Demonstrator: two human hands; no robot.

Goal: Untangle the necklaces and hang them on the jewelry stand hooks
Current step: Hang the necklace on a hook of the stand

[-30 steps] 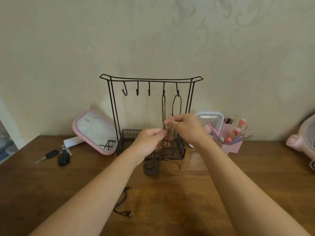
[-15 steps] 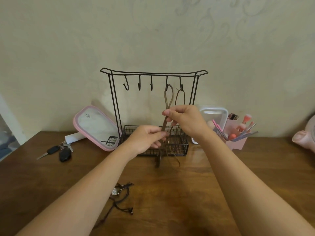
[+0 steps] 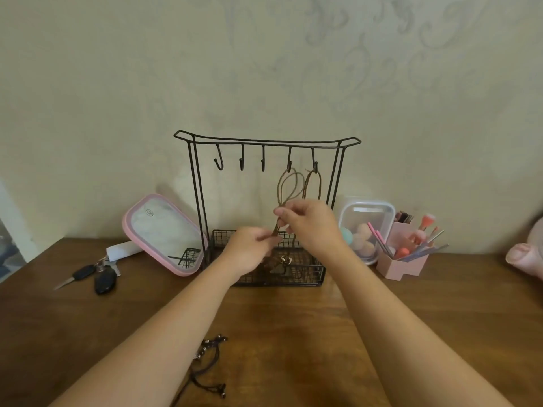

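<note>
A black wire jewelry stand [image 3: 336,177] with several hooks and a basket base stands against the wall. A brown cord necklace [image 3: 289,183] loops over the fourth hook from the left. My right hand [image 3: 308,221] pinches its strands just below the loop. My left hand [image 3: 249,249] pinches the same cord lower down, in front of the basket. Its gold ring pendant [image 3: 284,260] dangles by the basket front. A second brown cord [image 3: 312,185] hangs on the rightmost hook. A black cord necklace [image 3: 210,362] lies on the table beside my left forearm.
A pink-framed mirror [image 3: 164,233] leans left of the stand, with car keys [image 3: 97,276] further left. A clear tub of sponges [image 3: 365,227] and a pink brush holder [image 3: 407,254] sit to the right. A pink object [image 3: 526,257] is at the right edge.
The brown cord has been raised: its pendant left the table and now hangs by the basket, and the loop at the hook has spread wider. Both hands rose slightly.
</note>
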